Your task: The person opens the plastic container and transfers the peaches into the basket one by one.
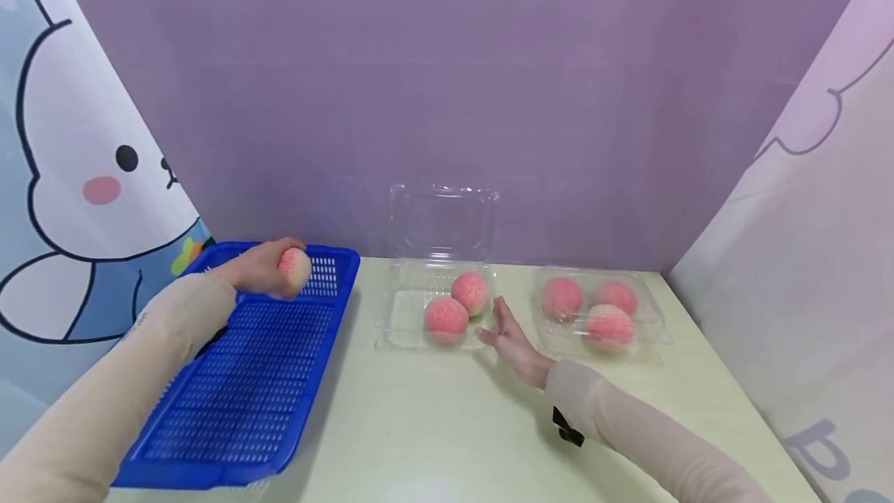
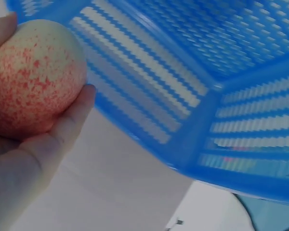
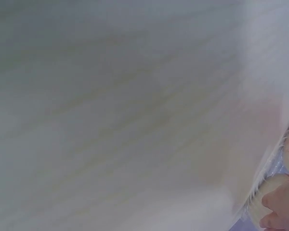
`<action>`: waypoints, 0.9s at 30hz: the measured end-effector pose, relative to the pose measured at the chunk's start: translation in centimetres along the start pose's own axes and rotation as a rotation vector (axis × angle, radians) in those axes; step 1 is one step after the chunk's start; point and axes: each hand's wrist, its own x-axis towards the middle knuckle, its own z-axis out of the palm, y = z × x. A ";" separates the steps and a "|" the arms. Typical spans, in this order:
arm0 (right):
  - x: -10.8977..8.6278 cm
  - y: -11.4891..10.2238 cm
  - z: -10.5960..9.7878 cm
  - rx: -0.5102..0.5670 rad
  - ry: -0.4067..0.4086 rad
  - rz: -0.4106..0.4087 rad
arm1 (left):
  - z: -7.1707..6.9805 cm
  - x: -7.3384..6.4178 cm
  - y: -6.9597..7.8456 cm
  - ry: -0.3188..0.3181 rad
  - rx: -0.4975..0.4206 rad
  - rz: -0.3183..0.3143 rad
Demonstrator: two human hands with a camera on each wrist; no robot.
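My left hand (image 1: 267, 268) grips a pink-and-cream peach (image 1: 295, 268) above the far part of the blue basket (image 1: 279, 379). In the left wrist view the fingers and thumb curl round the speckled peach (image 2: 38, 79). On the table, an open clear plastic clamshell box (image 1: 405, 317) holds two peaches, one peach (image 1: 445, 320) in front of another peach (image 1: 470, 293). Beside that box's right edge is my right hand (image 1: 515, 344), fingers spread, holding nothing. The right wrist view shows only part of the right hand (image 3: 283, 204) near the peaches.
A second clear box (image 1: 653, 317), its lid down, stands at the right with three peaches inside. The open box's lid (image 1: 441, 223) stands upright against the purple back wall (image 1: 447, 84). Printed panels flank the pale table (image 1: 419, 425) on both sides.
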 end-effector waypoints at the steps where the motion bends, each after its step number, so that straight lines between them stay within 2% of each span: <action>1: -0.1 0.0 0.0 -0.001 -0.002 0.003 | 0.2 -0.1 -0.6 -0.004 0.005 -0.001; 7: -0.3 -0.2 0.1 0.002 -0.006 0.009 | 0.7 -0.4 -3.2 0.001 0.019 0.004; 15: 0.4 0.2 0.0 0.001 0.000 0.004 | 0.8 0.0 -6.0 0.007 -0.030 -0.042; 22: 0.4 0.1 0.4 0.008 -0.011 0.004 | 1.1 0.0 -7.4 -0.004 -0.080 -0.089; 27: 0.4 -0.1 0.1 -0.006 -0.005 0.011 | 1.5 0.4 -8.1 -0.030 -0.116 -0.099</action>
